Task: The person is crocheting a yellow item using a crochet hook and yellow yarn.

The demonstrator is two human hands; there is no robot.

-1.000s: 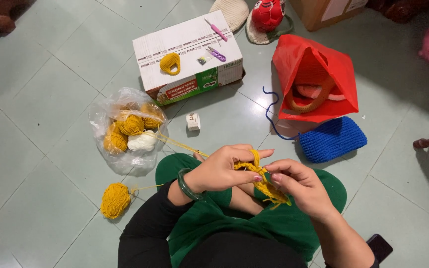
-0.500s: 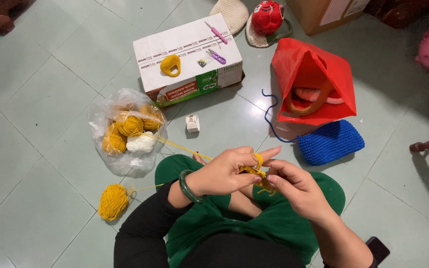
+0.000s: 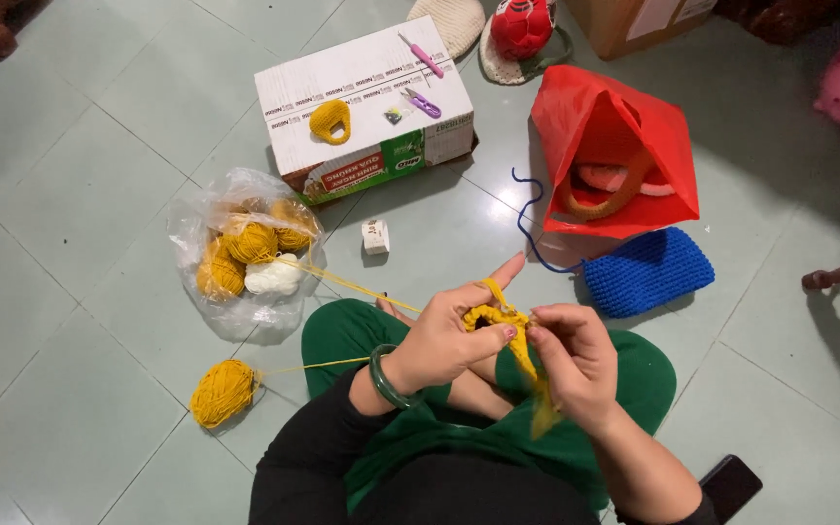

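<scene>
Mid-stitch crochet, frame centre: left hand (image 3: 449, 340) pinches the small yellow crochet piece (image 3: 498, 319), right hand (image 3: 576, 355) closed at its 3 o'clock edge, strand running to yarn ball (image 3: 224, 392) at 8 o'clock; next stitch likely needs steady tension.

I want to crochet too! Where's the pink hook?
In the head view, the pink hook lies on top of the white cardboard box, near its far right edge, just beyond the small purple scissors.
</scene>
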